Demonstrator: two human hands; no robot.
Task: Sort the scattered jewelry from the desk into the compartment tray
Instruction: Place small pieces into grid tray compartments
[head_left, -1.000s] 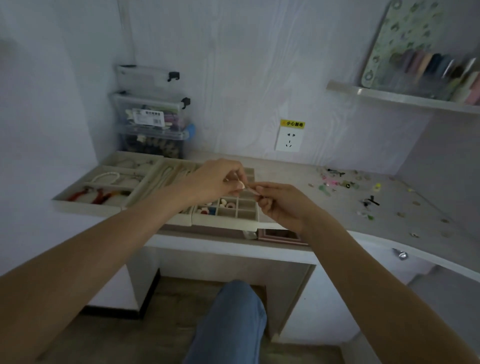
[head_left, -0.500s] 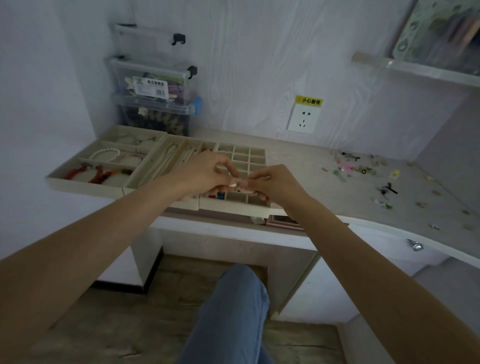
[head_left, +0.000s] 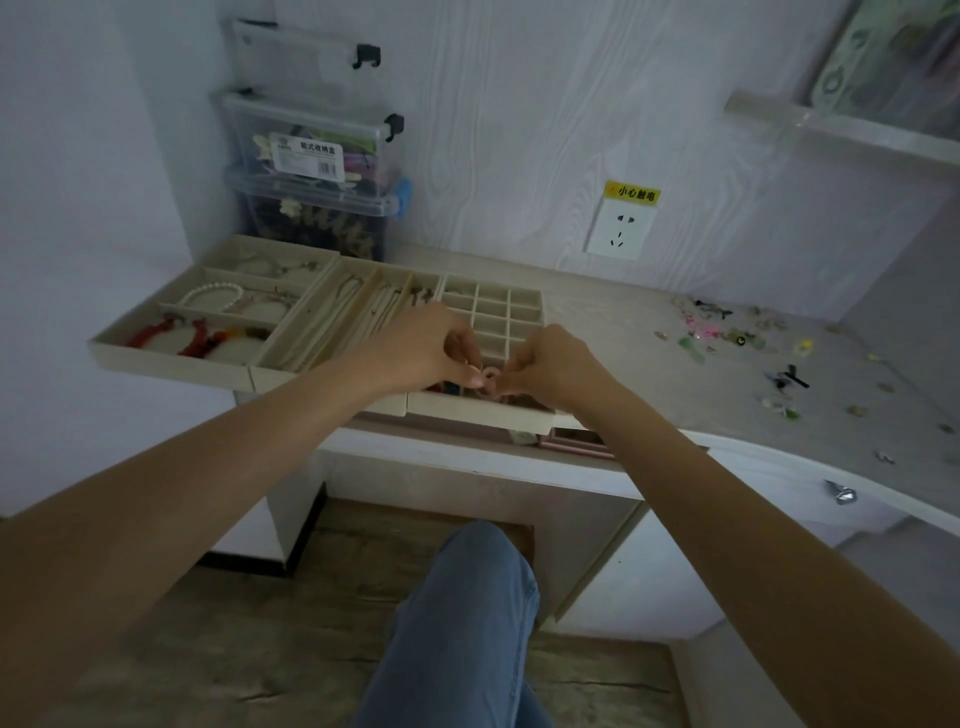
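Your left hand has its fingers curled, thumb and forefinger pinching the left side of a small pink ring. Your right hand is likewise curled, its fingertips pinching the ring's right side. The ring sits directly between the two sets of fingertips, touching both, with neither hand nearer than the other. It hangs just above the near row of the small-cell compartment tray, over a cell close to the near wall. Its opening appears to face you, though the view is too small to confirm. In my judgement the coming move is a short drop straight down, with one hand releasing first.

The tray's far cells look unfilled. Coloured pieces show in the near-left cells, partly hidden by your left hand. Left of it, the long-slot tray holds chains, and the far-left tray holds a pearl bracelet and red cord pieces.

The desk is pale wood grain. Scattered jewelry lies well apart to the right. Stacked clear storage boxes stand at the far left against the wall, a wall socket is mounted right of centre, and a shelf sits at the far right.
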